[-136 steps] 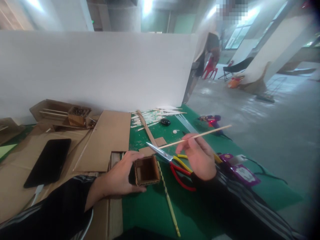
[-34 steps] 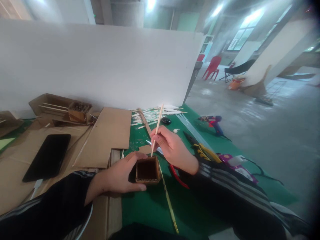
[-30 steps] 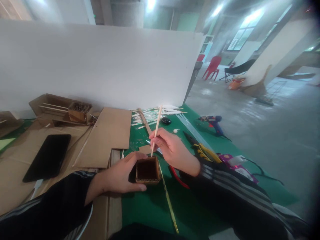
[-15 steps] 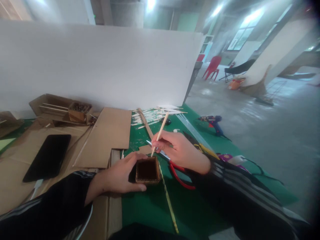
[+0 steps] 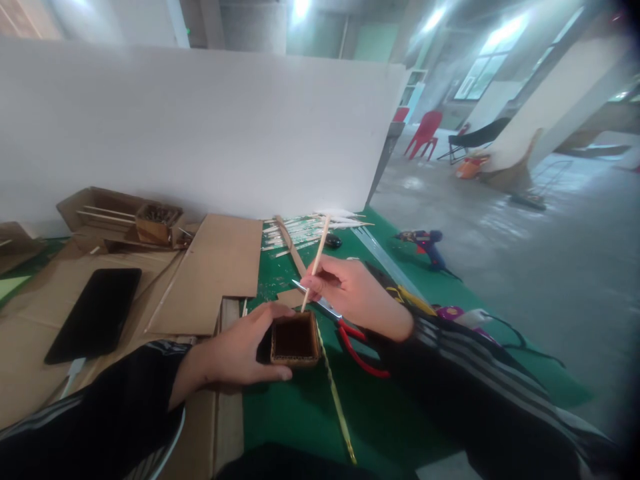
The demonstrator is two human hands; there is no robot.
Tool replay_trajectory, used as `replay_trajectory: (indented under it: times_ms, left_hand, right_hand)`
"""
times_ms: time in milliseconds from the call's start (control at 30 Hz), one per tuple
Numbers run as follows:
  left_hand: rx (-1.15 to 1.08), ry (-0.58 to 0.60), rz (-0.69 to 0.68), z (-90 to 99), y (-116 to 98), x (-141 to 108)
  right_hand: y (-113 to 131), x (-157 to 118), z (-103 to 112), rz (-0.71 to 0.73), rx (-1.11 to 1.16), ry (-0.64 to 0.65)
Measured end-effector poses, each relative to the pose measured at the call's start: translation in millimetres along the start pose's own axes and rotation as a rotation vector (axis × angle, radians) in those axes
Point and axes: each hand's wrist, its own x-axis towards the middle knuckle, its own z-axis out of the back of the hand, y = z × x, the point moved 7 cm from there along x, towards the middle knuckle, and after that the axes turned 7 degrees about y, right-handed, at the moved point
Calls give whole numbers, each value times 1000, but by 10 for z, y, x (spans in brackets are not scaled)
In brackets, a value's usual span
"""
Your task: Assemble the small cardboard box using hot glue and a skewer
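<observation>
My left hand (image 5: 245, 345) is wrapped round the left side of a small square cardboard box (image 5: 295, 362), its open top facing me. Between the thumb and fingers of my right hand (image 5: 357, 293) is a thin wooden stick (image 5: 321, 248), held tilted. The stick's lower end meets the far rim of the box; whether it touches there I cannot tell. Red-handled scissors (image 5: 360, 357) lie under and beside my right hand, blades pointing away to the left. A twisted yellowish rod (image 5: 338, 407) lies right of the box.
Wooden sticks (image 5: 300, 237) lie at the back of the green table, near a glue gun (image 5: 425, 247). Cardboard sheets (image 5: 215, 267), a black phone (image 5: 95, 313) and a cardboard tray (image 5: 107, 207) are on the left. A white board (image 5: 200, 127) stands behind.
My right hand has shifted slightly left, and the stick in it stands a little more upright. My left hand and the box have barely moved.
</observation>
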Motion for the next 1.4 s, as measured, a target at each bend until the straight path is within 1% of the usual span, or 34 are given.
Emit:
replay_trajectory:
  times_ms: [200,367,533,667,867,1033,1133,1233,1400]
  left_hand:
    - [26,8,1,-3,7,6]
    - [22,9,-4,4,-11,3]
    - [19,-2,-3,11,-6,10]
    - [22,1,-17,7,1,10]
    - [26,1,-16,10,12,2]
    - [18,1,-13,41,-28,-4]
    - [14,-3,-9,53,-46,-4]
    - [8,-5,-11,53,-45,4]
    - [10,-12,-28,52,-40,10]
  right_hand:
    - [107,-36,5,35,-82,112]
    - [101,-43,5,29,-161,69]
    - [15,-3,-36,12,-153,15]
    - [-3,11,-39,2,-119,0]
    - [40,-11,-22,-24,-168,87]
    - [55,-22,-58,-46,-144,158]
    - [40,-19,-60,-75,-168,131]
    - [32,-8,-69,-56,-171,97]
    - [-17,13,-86,-58,-134,77]
